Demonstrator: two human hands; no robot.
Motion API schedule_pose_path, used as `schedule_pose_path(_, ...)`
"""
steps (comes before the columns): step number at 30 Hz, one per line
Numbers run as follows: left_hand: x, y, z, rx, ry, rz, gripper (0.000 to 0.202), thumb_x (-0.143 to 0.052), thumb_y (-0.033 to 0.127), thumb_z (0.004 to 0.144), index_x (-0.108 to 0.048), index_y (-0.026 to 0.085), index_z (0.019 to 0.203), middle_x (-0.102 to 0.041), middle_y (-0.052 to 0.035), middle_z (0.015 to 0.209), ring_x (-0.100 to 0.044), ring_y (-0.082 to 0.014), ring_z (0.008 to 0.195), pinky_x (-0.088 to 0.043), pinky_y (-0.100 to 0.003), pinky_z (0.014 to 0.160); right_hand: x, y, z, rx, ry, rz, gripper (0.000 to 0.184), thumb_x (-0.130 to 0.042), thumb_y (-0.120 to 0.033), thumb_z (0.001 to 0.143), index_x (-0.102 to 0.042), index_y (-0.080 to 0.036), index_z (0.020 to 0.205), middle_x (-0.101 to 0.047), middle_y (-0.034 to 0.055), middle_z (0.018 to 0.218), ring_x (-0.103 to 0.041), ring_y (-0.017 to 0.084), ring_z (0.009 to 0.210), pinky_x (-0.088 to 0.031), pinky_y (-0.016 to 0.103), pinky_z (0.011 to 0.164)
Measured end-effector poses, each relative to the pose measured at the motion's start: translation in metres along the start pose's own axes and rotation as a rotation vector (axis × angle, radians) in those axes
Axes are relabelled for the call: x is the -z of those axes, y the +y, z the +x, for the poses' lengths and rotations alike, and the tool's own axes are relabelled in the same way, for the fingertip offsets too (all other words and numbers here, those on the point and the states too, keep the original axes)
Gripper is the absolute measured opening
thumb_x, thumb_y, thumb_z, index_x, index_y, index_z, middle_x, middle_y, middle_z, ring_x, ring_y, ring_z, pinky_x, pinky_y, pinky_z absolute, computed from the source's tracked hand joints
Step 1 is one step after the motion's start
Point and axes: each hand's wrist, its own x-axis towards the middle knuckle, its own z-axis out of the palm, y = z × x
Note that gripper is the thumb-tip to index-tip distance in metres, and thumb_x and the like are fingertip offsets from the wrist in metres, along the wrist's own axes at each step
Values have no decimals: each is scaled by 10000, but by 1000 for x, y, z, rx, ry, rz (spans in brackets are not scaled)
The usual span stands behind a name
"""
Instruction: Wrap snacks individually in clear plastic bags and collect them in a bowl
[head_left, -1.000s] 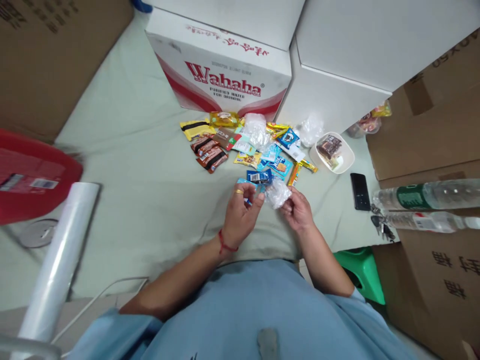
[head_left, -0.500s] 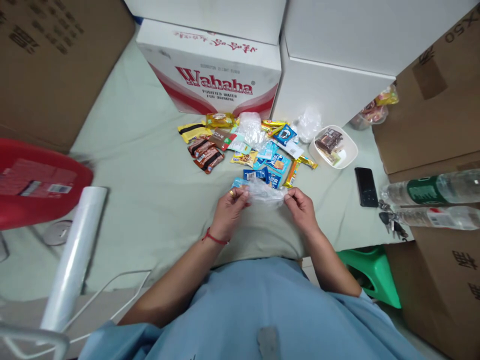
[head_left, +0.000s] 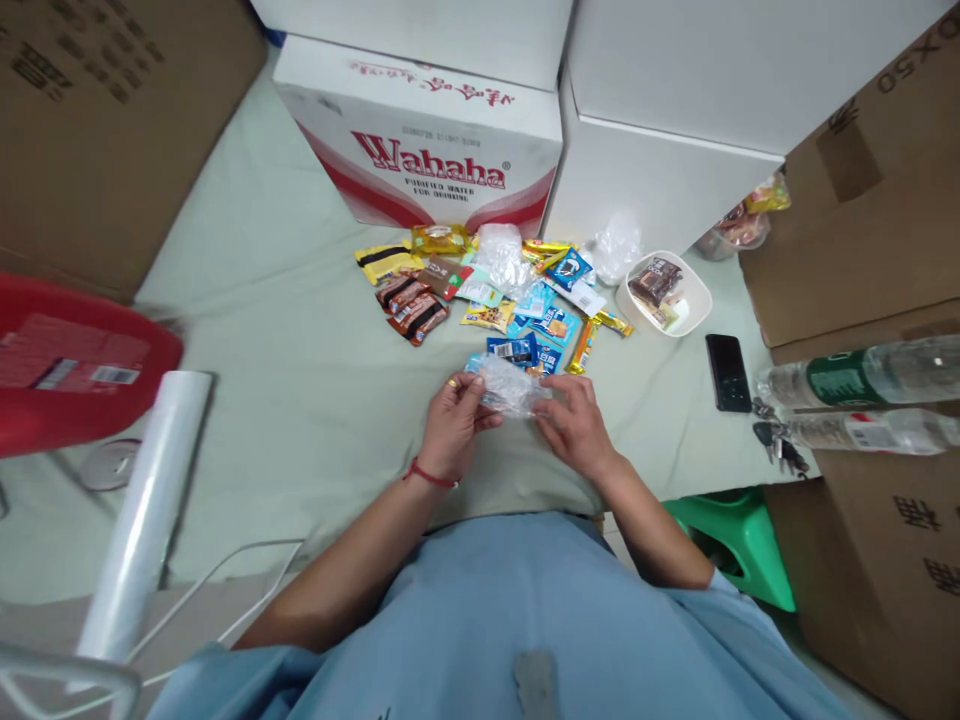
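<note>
A crumpled piece of clear plastic wrap is stretched between my hands, just above the near edge of the snack pile. My left hand pinches its left end between thumb and fingers. At the other end, my right hand has its bent fingers on the wrap's edge. Blue snack packets lie right behind the wrap, partly covered by it. Farther back are brown packets, a yellow packet, a cookie packet and crumpled clear plastic.
A white bowl with a brown packet stands right of the pile. Beyond it are a black phone, keys and two bottles. A Wahaha carton stands behind. At left are a plastic roll and a red container.
The plastic wrap has become more bunched and shifted slightly left. My right hand has moved left, closer to my left hand, its fingers changing from a corner pinch to a bent grip.
</note>
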Motion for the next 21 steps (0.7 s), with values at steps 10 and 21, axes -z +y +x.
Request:
schedule_pose_path(10,10,-11,-12,14,-70,26,616,-760,739,745,-586,217,1022,-713,-50,1075,-712,-162,819,-530,-234,584,-19,-13,3,-462,85,423,150,-696,-401,966,-737,-277,893,-669,38,919,-600,187,780,-491,307,666)
schedule_pose_path(21,12,-21,-4,18,-169,-15,387,-900,452,691,-616,209,791,-615,28,782,-572,-117,725,-522,-250,671,-14,-4,-2,-884,307,1054,306,-856,-482,776,-687,-238,851,-572,-47,680,-482,108,580,-441,208,517)
